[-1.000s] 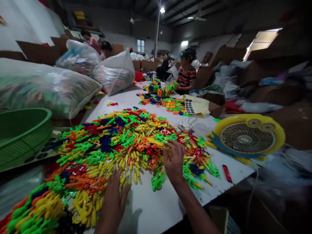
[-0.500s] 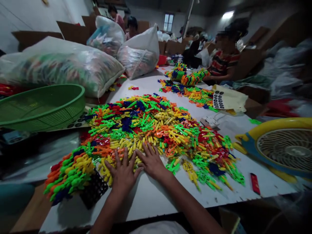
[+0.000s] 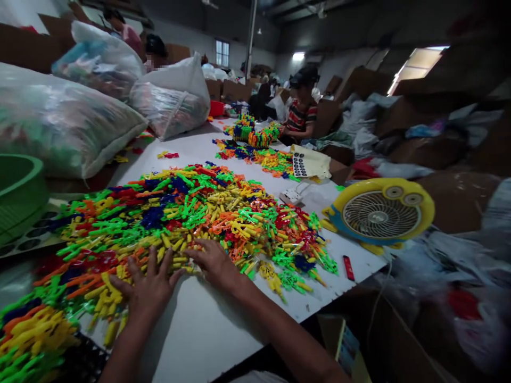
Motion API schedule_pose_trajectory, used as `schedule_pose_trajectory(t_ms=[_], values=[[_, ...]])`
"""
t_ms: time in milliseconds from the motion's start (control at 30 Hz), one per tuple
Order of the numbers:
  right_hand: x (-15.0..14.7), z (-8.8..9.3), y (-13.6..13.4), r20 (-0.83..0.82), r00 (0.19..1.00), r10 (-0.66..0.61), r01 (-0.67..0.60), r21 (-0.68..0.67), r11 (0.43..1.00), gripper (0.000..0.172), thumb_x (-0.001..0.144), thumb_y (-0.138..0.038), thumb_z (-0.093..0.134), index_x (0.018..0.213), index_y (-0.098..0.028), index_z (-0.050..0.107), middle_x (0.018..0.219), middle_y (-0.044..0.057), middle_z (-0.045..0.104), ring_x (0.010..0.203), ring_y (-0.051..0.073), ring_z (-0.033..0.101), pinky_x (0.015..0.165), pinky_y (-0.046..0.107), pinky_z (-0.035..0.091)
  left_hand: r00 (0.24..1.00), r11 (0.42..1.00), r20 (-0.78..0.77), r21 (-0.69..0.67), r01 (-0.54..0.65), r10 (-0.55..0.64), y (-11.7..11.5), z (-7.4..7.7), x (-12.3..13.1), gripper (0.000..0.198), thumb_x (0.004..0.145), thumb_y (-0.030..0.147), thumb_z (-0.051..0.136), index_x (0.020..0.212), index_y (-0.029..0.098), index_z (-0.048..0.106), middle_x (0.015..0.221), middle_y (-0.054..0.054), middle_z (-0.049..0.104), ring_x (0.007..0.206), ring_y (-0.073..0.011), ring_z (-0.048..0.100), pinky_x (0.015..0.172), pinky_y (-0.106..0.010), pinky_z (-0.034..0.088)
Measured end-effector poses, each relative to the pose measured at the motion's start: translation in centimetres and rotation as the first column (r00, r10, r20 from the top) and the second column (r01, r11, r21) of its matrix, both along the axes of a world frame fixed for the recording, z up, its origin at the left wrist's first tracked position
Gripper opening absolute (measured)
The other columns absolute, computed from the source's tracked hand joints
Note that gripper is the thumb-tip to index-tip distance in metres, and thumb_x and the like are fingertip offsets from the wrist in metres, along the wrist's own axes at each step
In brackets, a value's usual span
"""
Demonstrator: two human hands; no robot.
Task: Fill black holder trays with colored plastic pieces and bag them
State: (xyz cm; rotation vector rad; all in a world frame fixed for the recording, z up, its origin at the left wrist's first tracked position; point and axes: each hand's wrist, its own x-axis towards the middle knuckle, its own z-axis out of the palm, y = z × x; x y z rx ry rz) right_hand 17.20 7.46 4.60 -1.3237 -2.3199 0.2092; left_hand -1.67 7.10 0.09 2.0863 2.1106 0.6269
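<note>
A wide heap of small plastic toy pieces [image 3: 191,207] in yellow, green, orange, red and dark blue covers much of the white table [image 3: 191,330]; their exact kind is too small to tell. My left hand [image 3: 146,292] lies palm down with fingers spread on the near edge of the heap, touching yellow pieces. To its right, my right hand [image 3: 215,266] rests against the same edge, fingers stretched toward the left and apart. Neither hand grips a piece that I can see. Another bunch of toy pieces [image 3: 35,335] sits at the lower left, by a black lattice holder [image 3: 85,354].
A green basket [image 3: 18,199] stands at left, with filled white sacks [image 3: 64,117] behind. On the right are a yellow fan [image 3: 379,213], a red lighter-like object [image 3: 348,267] and a white power strip [image 3: 291,197]. A co-worker [image 3: 301,109] sits beyond more pieces.
My view has swung to the right, so the table and heap appear further left. Both hands stay at the heap's near edge; the right hand's fingers now point more to the left.
</note>
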Motion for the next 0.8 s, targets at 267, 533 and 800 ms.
schedule_pose_trajectory(t_ms=[267, 533, 800], values=[[8.2, 3.2, -0.2, 0.148, 0.876, -0.458, 0.425, 0.211, 0.88, 0.041, 0.093, -0.028, 0.052, 0.134, -0.026, 0.057, 0.148, 0.015, 0.043, 0.136, 0.034, 0.032, 0.109, 0.055, 0.023, 0.973, 0.989, -0.189, -0.036, -0.14, 0.131, 3.2, 1.7, 2.0, 0.056, 0.09, 0.054, 0.046, 0.143, 0.039, 0.039, 0.163, -0.007, 0.012, 0.144, -0.0491, -0.008, 0.101, -0.081, -0.001], [7.8, 0.5, -0.9, 0.094, 0.906, -0.413, 0.336, 0.432, 0.837, 0.039, 0.095, -0.027, 0.048, 0.133, -0.023, 0.055, 0.148, 0.016, 0.043, 0.142, 0.033, 0.028, 0.111, 0.063, 0.016, 0.987, 0.988, -0.129, -0.111, -0.109, 0.094, 3.4, 3.1, 1.3, 0.054, 0.091, 0.054, 0.045, 0.143, 0.044, 0.037, 0.163, -0.003, 0.009, 0.147, -0.0442, -0.002, 0.108, -0.072, -0.008], [-2.2, -3.4, -4.1, 0.173, 0.981, -0.086, 0.089, -0.007, 0.996, 0.08, 0.082, -0.039, 0.068, 0.151, -0.028, 0.028, 0.161, 0.016, 0.017, 0.145, 0.038, 0.02, 0.111, 0.056, 0.027, 0.959, 0.962, -0.174, -0.114, -0.247, 0.225, -2.6, 2.9, -0.5, 0.063, 0.09, 0.057, 0.044, 0.147, 0.036, 0.032, 0.162, -0.016, 0.006, 0.146, -0.0457, -0.004, 0.104, -0.078, 0.001]])
